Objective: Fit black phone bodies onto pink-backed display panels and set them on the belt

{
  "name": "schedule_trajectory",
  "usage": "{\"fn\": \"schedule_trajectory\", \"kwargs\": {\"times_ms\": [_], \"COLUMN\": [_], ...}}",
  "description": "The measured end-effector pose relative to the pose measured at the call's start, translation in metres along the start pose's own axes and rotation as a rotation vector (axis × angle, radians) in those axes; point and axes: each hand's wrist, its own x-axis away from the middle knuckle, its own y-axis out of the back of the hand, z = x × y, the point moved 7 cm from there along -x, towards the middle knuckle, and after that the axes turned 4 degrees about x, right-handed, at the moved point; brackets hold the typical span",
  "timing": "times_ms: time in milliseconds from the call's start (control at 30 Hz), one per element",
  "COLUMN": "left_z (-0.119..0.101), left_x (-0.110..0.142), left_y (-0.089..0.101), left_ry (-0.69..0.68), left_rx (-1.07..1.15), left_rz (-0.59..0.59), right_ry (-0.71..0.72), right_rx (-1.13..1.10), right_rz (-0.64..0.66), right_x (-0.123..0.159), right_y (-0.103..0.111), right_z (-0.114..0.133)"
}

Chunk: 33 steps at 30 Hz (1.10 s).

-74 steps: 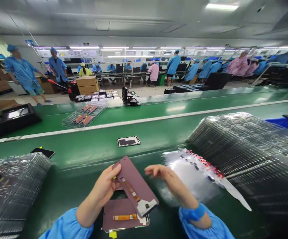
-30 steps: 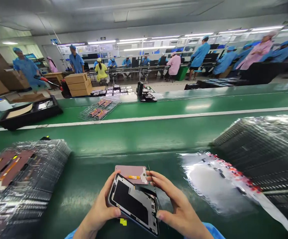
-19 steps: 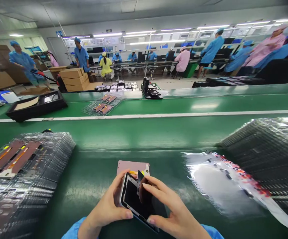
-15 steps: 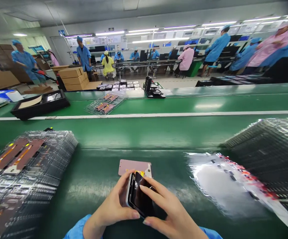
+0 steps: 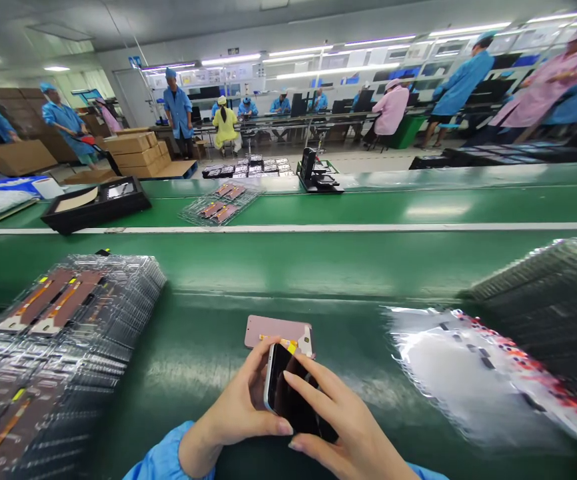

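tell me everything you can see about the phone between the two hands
The phone shows a glossy, dark, glass-like screen, unlit, facing up, with a pale silvery side frame. It is held slanted over the green work surface, just nearer than a mauve display panel. The left hand grips its left end; the right hand lays fingers across the screen and hides much of its right part. Whether the screen sits fully flush cannot be told.

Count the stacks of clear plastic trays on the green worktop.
2: the left stack, left of the left hand, and the right stack, at the picture's right edge. Both run out of frame.
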Motion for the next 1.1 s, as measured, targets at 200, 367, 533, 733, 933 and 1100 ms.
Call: {"fn": "schedule_trajectory", "kwargs": {"times_ms": [200,367,533,733,933,1100], "left_z": [0.001,-0.003,-0.004,-0.005,-0.004,-0.007], "left_x": [0.001,0.002,0.003,0.004,0.008,0.010], "left_y": [0.000,-0.001,-0.001,-0.001,0.000,-0.001], "left_ry": [0.018,-0.019,-0.017,-0.033,-0.007,0.003], "left_rx": [-0.021,-0.091,-0.147,-0.187,-0.197,-0.204], "left_rz": [-0.011,-0.006,-0.010,0.001,-0.014,-0.012], "right_ry": [0.006,0.015,0.027,0.050,0.075,0.082], "right_rx": [0.021,0.026,0.053,0.063,0.048,0.071], "right_rz": [0.013,0.021,0.030,0.028,0.007,0.006], "right_x": [0.000,-0.002,-0.001,0.000,-0.005,-0.007], "right_y": [0.000,-0.001,-0.002,-0.002,0.004,0.007], "right_z": [0.001,0.003,0.005,0.006,0.010,0.015]}}
